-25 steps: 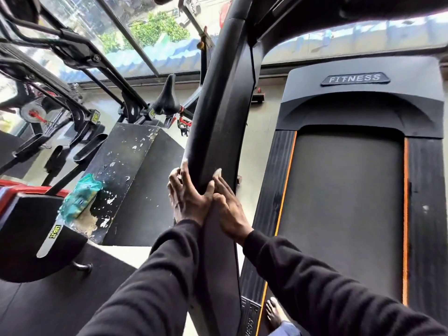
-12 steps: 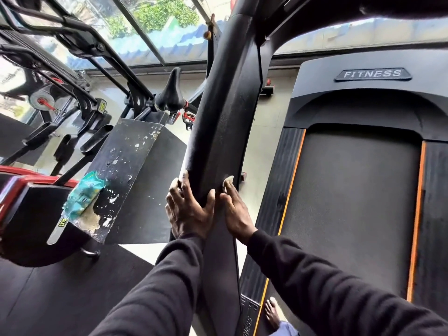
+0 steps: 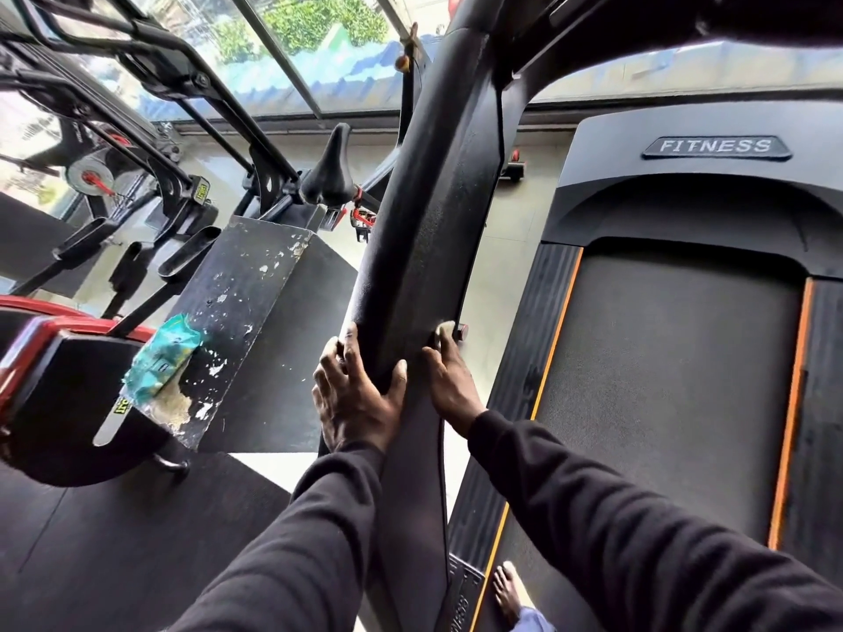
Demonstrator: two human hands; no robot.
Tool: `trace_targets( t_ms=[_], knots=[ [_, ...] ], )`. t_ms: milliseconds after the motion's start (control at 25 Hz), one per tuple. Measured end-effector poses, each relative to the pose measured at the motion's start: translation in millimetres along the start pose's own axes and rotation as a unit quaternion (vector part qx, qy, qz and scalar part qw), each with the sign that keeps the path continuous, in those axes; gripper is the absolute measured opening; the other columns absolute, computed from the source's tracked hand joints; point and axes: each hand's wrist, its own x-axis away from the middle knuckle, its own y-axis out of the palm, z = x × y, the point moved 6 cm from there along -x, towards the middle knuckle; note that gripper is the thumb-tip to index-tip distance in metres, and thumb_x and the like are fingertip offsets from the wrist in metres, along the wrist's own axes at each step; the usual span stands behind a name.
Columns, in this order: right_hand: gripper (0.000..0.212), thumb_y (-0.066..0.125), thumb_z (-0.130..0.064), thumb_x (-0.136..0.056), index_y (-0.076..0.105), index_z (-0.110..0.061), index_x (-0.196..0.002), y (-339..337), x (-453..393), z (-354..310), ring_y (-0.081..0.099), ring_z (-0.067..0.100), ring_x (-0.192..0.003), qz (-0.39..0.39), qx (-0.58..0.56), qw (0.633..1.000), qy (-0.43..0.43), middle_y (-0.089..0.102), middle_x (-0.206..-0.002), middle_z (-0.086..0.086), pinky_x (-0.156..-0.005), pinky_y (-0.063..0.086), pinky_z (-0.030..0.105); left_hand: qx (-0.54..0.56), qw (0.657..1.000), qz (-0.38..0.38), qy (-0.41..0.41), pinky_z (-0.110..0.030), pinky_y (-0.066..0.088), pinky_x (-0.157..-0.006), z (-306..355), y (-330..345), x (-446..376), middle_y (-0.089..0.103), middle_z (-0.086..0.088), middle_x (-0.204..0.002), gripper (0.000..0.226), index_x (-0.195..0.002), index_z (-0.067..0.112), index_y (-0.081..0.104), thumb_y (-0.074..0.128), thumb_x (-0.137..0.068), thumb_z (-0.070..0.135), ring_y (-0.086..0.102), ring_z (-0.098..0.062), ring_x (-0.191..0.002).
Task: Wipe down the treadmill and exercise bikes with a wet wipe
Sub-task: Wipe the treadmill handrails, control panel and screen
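Matt black plastic on the treadmill upright (image 3: 424, 248), finely grained and speckled with pale dust. Dull, rough rubber on the running belt (image 3: 675, 380), flanked by ribbed black side rails (image 3: 515, 358) with glossy orange trim. Smooth satin grey plastic over the motor cover (image 3: 711, 193). Painted black box (image 3: 246, 312), badly chipped, probably wood beneath. Shiny crinkled plastic film on the teal wipes packet (image 3: 159, 358). Soft knitted black cloth on the sleeves (image 3: 638, 531). Smooth padded bike saddle (image 3: 330, 175).
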Motion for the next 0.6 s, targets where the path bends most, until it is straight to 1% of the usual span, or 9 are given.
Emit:
trace_targets(
  t_ms=[40,80,160,240,280,360,440,520,600],
  knots=[
    [0.05,0.041,-0.024,-0.103,0.031,-0.005,-0.148,-2,-3,4,0.028,0.017,-0.143,0.002,-0.008,1.0,0.023,0.035,-0.153,0.008,-0.113,0.024,0.025,-0.003,1.0,0.001,0.001,-0.051,0.045,-0.093,0,0,1,0.045,-0.016,-0.136,0.08,-0.149,0.018,0.033,0.049,-0.083,0.061,0.049,-0.037,-0.115],
    [0.049,0.041,-0.025,-0.103,0.032,-0.007,-0.148,-5,-5,3,0.026,0.012,-0.143,0.009,-0.01,1.0,0.026,0.037,-0.152,0.005,-0.112,0.023,0.023,-0.004,1.0,0.002,0.003,-0.051,0.045,-0.092,1,0,1,0.045,-0.016,-0.135,0.08,-0.149,0.018,0.034,0.049,-0.083,0.062,0.05,-0.037,-0.114],
    [0.052,0.042,-0.023,-0.103,0.028,-0.013,-0.152,-6,-7,-5,0.009,-0.007,-0.136,0.017,-0.004,1.0,-0.007,0.028,-0.15,-0.012,-0.11,0.012,0.013,-0.006,1.0,0.004,0.001,-0.05,0.046,-0.091,1,0,-1,0.046,-0.016,-0.134,0.08,-0.148,0.018,0.034,0.049,-0.083,0.063,0.051,-0.037,-0.113],
    [0.052,0.04,-0.022,-0.104,0.025,-0.013,-0.152,-6,-12,-2,0.004,-0.007,-0.135,-0.006,0.004,1.0,0.002,0.02,-0.155,-0.01,-0.108,0.007,0.011,-0.007,1.0,0.002,-0.003,-0.05,0.045,-0.092,1,0,0,0.046,-0.016,-0.135,0.08,-0.148,0.018,0.033,0.049,-0.083,0.062,0.05,-0.038,-0.114],
    [0.046,0.039,-0.022,-0.104,0.031,-0.01,-0.148,-6,-15,1,0.011,-0.001,-0.139,-0.02,-0.001,1.0,0.023,0.022,-0.158,-0.001,-0.107,0.012,0.013,-0.007,1.0,0.001,-0.001,-0.051,0.045,-0.093,1,0,1,0.046,-0.017,-0.135,0.079,-0.149,0.018,0.033,0.05,-0.083,0.061,0.05,-0.038,-0.114],
    [0.029,0.039,-0.02,-0.103,0.043,-0.01,-0.129,-10,-13,2,0.032,0.013,-0.138,-0.016,-0.007,0.999,0.045,0.038,-0.149,0.01,-0.1,0.023,0.016,-0.008,1.0,0.001,0.003,-0.051,0.046,-0.092,1,-1,1,0.046,-0.017,-0.134,0.079,-0.148,0.019,0.033,0.05,-0.083,0.061,0.05,-0.039,-0.114],
    [0.042,0.042,-0.017,-0.099,0.042,-0.01,-0.141,-11,-3,-17,0.022,0.005,-0.142,0.024,0.006,0.999,-0.028,0.035,-0.152,0.001,-0.105,0.013,0.006,-0.003,1.0,-0.005,-0.007,-0.051,0.045,-0.092,1,1,-1,0.046,-0.016,-0.135,0.082,-0.149,0.02,0.033,0.047,-0.082,0.065,0.05,-0.038,-0.115],
    [0.059,0.041,-0.017,-0.094,0.029,-0.008,-0.151,-3,10,-33,0.007,-0.008,-0.14,0.037,0.034,0.993,-0.111,0.019,-0.158,0.0,-0.104,0.0,-0.002,0.002,1.0,-0.013,-0.02,-0.051,0.044,-0.094,-1,2,-1,0.045,-0.015,-0.137,0.084,-0.15,0.02,0.033,0.046,-0.081,0.066,0.049,-0.036,-0.116],
    [0.067,0.036,-0.026,-0.09,0.02,-0.009,-0.154,4,14,-31,-0.006,-0.018,-0.137,0.028,0.047,0.993,-0.102,0.008,-0.162,0.002,-0.103,-0.005,-0.003,0.004,1.0,-0.009,-0.019,-0.05,0.044,-0.093,-1,2,0,0.046,-0.015,-0.137,0.083,-0.149,0.019,0.034,0.046,-0.081,0.065,0.05,-0.036,-0.115]
  ],
)
